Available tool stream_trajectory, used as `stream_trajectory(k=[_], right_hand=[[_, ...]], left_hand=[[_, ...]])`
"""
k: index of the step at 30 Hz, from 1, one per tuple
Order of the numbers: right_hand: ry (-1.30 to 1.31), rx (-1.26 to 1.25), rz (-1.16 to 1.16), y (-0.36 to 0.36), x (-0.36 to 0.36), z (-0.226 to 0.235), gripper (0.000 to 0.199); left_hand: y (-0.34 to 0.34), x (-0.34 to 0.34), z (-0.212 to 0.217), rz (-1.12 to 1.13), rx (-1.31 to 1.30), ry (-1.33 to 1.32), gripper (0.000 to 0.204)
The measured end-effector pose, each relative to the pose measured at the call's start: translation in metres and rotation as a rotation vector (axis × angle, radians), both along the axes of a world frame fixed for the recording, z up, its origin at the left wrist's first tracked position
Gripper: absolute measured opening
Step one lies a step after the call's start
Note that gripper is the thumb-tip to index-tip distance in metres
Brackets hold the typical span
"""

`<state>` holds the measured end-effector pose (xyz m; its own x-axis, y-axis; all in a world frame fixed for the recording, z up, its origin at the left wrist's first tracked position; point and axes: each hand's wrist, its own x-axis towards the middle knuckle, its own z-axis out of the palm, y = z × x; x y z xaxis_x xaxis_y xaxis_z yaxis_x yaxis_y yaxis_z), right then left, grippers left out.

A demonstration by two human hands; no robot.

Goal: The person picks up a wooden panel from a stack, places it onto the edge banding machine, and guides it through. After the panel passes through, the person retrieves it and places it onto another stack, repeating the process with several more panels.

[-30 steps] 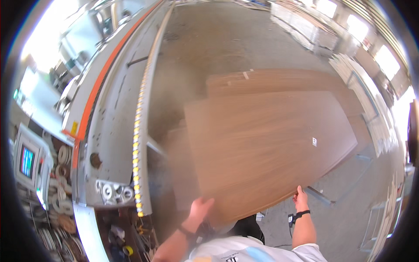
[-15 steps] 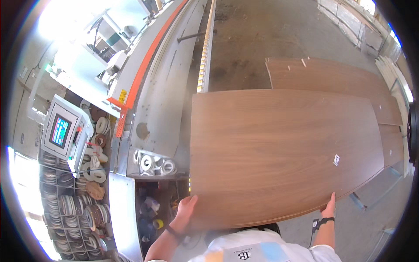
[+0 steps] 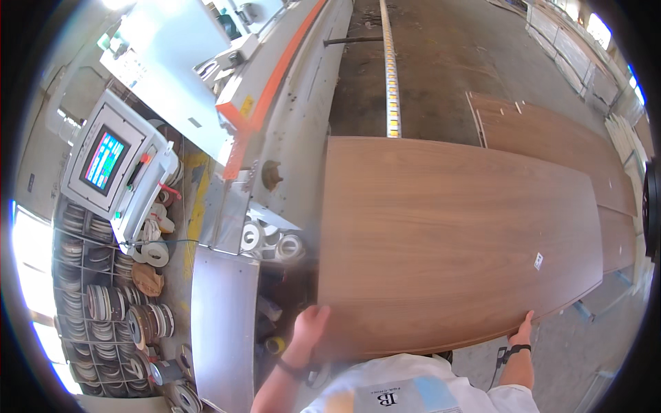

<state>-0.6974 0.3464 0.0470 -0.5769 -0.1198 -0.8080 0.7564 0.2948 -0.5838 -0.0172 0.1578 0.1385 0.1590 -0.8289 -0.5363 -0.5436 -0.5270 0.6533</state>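
Note:
A large brown wood-grain panel point(image 3: 447, 227) lies flat in front of me, a small white label point(image 3: 538, 261) near its right end. My left hand point(image 3: 311, 329), slightly blurred, is closed on its near left corner. Further right, my right hand point(image 3: 523, 332) grips the near edge, fingers hidden beneath. The panel's left edge is close beside the long machine's grey bed point(image 3: 292, 151). Its far edge covers the near end of a roller rail point(image 3: 392, 89).
More brown panels point(image 3: 551, 138) lie beyond at the right. To the left stand a control screen unit point(image 3: 110, 158), a rack of edge-band rolls point(image 3: 96, 303) and a metal cabinet point(image 3: 224, 316). White rolls point(image 3: 289, 246) sit at the machine's near end.
The panel has shifted left toward the machine, both hands still on it. Its far edge now meets the roller rail further from its left corner. My view has turned somewhat left.

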Motion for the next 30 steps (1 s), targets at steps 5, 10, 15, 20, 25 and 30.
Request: stream_trajectory(k=[5,10,15,20,25,30], right_hand=[[-0.008,-0.128,0.129,0.014,0.098,-0.01,0.075],[-0.196,-0.088,0.083,-0.003,0.221,0.023,0.072],[-0.358,-0.162,0.197,-0.008,0.28,0.038,0.071],[-0.394,-0.137,0.452,-0.008,0.267,0.06,0.075],[-0.309,-0.034,0.365,0.034,0.144,0.015,0.083],[-0.212,-0.225,0.094,0.039,0.022,-0.02,0.071]], left_hand=[[-0.017,0.109,0.015,0.126,0.026,-0.045,0.051],[-0.03,0.233,0.03,0.19,-0.026,-0.062,0.051],[-0.045,0.281,0.048,0.182,-0.021,-0.157,0.053],[-0.028,0.226,0.053,0.118,-0.238,-0.645,0.069],[0.016,0.107,0.061,-0.253,-0.447,-0.899,0.075],[0.036,0.054,0.043,-0.249,-0.408,-0.95,0.067]])
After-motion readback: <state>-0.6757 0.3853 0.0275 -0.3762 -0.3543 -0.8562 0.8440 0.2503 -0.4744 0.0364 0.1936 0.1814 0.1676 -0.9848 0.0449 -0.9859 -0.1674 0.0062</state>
